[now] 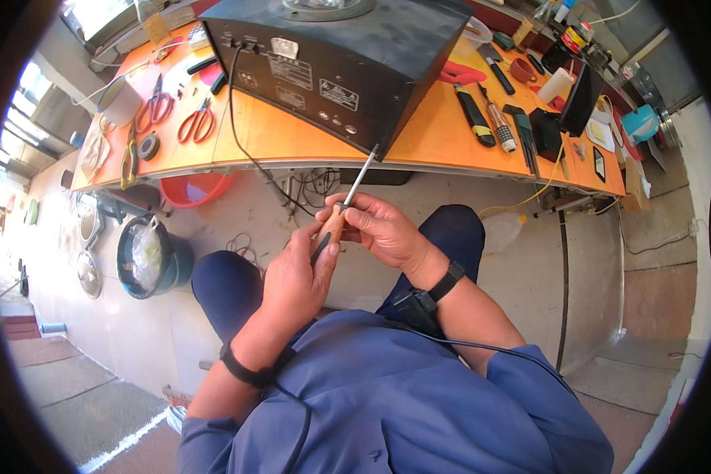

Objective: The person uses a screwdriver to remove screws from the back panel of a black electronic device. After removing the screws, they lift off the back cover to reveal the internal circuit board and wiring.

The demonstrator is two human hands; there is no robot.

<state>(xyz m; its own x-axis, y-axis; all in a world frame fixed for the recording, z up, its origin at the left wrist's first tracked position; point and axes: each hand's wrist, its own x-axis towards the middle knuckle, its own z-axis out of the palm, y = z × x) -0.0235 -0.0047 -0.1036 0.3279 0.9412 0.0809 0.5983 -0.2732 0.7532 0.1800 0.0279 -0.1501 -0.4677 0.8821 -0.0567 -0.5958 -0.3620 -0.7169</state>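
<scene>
Orange bench [284,136] bearing a black box [332,59]. Left hand [296,276] grips a screwdriver [359,182]; right hand [387,229] pinches it higher up, tip at box's near corner. Probably screw-turning, calling for steady alignment.

Blue short-sleeved top [347,371], navy trousers [455,237], black wrist straps [448,282], black box [416,310] by the right strap, black cables [482,344]

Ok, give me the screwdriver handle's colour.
The screwdriver handle is orange-brown and black, clearest in the head view.

Orange worktable [438,136], pale floor [162,336], bright windows [35,83] at left
</scene>
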